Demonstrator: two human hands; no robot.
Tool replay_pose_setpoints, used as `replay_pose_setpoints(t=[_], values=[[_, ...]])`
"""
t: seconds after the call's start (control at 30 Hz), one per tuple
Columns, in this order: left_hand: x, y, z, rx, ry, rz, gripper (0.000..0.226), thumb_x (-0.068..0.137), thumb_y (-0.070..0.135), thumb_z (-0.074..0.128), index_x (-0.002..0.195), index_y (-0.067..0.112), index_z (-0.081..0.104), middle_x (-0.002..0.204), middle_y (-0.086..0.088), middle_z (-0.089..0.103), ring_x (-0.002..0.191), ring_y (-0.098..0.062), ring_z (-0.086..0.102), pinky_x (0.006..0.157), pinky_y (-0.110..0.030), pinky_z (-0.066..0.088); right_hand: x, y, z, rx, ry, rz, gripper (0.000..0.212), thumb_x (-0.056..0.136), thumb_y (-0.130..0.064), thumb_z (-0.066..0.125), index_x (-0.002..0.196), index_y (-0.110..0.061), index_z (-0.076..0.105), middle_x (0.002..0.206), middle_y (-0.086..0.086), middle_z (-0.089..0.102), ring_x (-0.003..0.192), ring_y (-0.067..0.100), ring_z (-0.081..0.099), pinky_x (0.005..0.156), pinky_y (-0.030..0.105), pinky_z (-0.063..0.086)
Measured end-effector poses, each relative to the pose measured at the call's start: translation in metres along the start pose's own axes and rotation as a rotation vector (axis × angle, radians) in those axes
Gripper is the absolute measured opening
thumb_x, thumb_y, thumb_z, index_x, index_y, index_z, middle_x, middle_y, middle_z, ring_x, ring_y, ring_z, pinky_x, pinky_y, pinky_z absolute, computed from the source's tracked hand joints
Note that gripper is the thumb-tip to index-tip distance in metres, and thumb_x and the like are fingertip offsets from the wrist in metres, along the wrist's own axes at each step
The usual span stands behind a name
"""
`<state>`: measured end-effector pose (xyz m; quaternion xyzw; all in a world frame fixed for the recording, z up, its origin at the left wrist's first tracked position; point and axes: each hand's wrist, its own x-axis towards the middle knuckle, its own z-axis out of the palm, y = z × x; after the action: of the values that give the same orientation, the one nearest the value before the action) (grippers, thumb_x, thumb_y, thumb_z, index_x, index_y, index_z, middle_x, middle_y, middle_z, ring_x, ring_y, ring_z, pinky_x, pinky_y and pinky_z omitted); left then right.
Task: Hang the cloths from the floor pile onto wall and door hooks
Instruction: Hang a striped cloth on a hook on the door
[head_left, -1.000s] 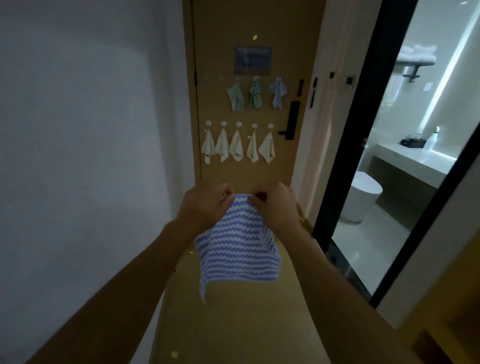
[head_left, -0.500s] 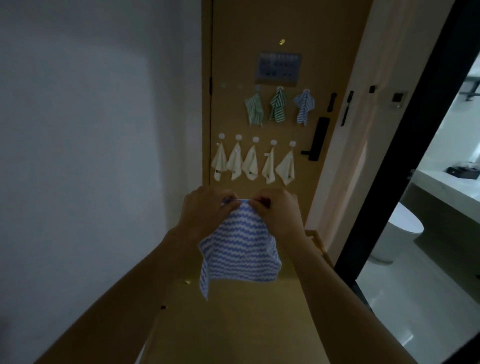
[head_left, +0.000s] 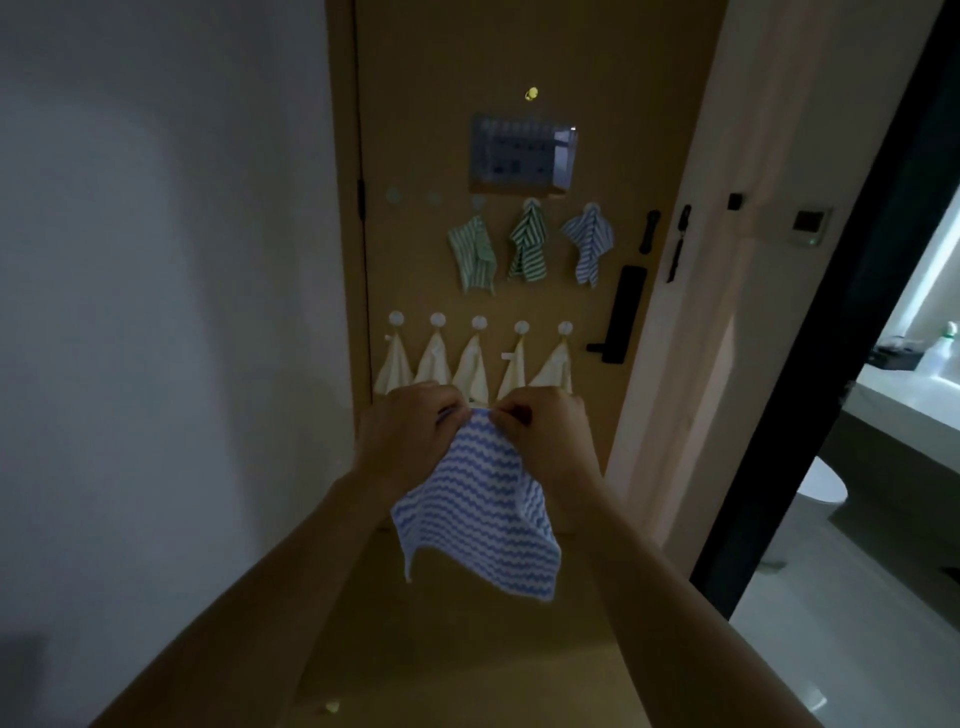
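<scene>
A blue-and-white wavy-striped cloth (head_left: 475, 512) hangs in front of me. My left hand (head_left: 402, 441) and my right hand (head_left: 545, 441) pinch its top edge close together. Ahead is the tan door (head_left: 597, 104). Its upper row carries two green striped cloths (head_left: 472, 254) (head_left: 529, 244) and a blue striped cloth (head_left: 588, 241), with two bare round hooks (head_left: 394, 196) (head_left: 432, 198) to their left. Its lower row of white hooks carries several cream cloths (head_left: 474, 370), whose lower ends my hands hide.
A white wall (head_left: 156, 312) runs along the left. The black door handle (head_left: 621, 317) sits at the door's right edge. On the right a dark-framed doorway (head_left: 779, 415) opens on a bathroom with a toilet (head_left: 818, 488) and a counter (head_left: 904, 410). A notice (head_left: 522, 153) hangs above the cloths.
The door has come closer and larger in view, and the view has turned left away from the bathroom. Both hands keep the same pinch on the cloth.
</scene>
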<state>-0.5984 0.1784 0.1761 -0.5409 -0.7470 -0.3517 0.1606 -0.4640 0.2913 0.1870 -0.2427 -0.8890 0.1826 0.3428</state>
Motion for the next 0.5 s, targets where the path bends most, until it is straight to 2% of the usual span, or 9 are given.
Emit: replay_pose_setpoints(t=[0.1,0.23,0.27,0.37,0.4,0.5], values=[[0.05,-0.034,0.013,-0.008,0.018,0.026,0.024,0.097,0.03,0.055,0.083,0.014,0.067,0.079,0.0,0.065,0.071,-0.015,0.059,0.063,-0.041,0.05,0.055,0.008,0.022,-0.01,0.04,0.023,0.014,0.091,-0.025,0.063,0.081,-0.02,0.071,0.074,-0.008,0.066,0.065,0.004,0.057,0.058,0.014,0.038],[0.107,-0.072,0.034,-0.009,0.036,0.02,0.025,0.098,0.03,0.052,0.082,0.015,0.065,0.077,0.001,0.064,0.07,-0.014,0.058,0.062,-0.038,0.048,0.118,0.023,0.047,-0.007,0.061,0.037,0.017,0.092,-0.023,0.062,0.082,-0.015,0.073,0.076,-0.003,0.069,0.067,0.01,0.06,0.064,0.024,0.048],[0.119,-0.082,0.04,-0.02,0.038,0.022,0.025,0.098,0.03,0.052,0.081,0.015,0.064,0.076,0.001,0.063,0.07,-0.014,0.057,0.062,-0.035,0.047,0.134,0.028,0.054,0.002,0.06,0.041,0.017,0.092,-0.023,0.062,0.082,-0.013,0.073,0.076,-0.002,0.069,0.067,0.011,0.06,0.064,0.026,0.049],[0.156,-0.111,0.056,-0.031,0.067,0.014,0.022,0.098,0.027,0.053,0.083,0.016,0.065,0.076,0.004,0.062,0.069,-0.012,0.056,0.056,-0.016,0.038,0.181,0.042,0.078,0.021,0.046,0.05,0.018,0.092,-0.023,0.062,0.079,-0.013,0.07,0.073,-0.001,0.066,0.063,0.009,0.056,0.055,0.025,0.043],[0.168,-0.12,0.061,-0.03,0.075,0.008,0.022,0.099,0.026,0.053,0.085,0.016,0.066,0.076,0.005,0.062,0.069,-0.011,0.056,0.057,-0.015,0.038,0.196,0.047,0.086,0.025,0.05,0.041,0.018,0.092,-0.023,0.062,0.079,-0.014,0.07,0.072,-0.002,0.066,0.062,0.008,0.055,0.054,0.026,0.042],[0.205,-0.147,0.079,0.019,0.093,-0.046,0.023,0.099,0.03,0.051,0.087,0.016,0.064,0.079,0.003,0.064,0.069,-0.009,0.056,0.061,-0.03,0.047,0.242,0.064,0.109,0.056,0.061,0.016,0.018,0.092,-0.022,0.061,0.079,-0.014,0.069,0.073,-0.002,0.067,0.066,0.011,0.059,0.06,0.032,0.049]])
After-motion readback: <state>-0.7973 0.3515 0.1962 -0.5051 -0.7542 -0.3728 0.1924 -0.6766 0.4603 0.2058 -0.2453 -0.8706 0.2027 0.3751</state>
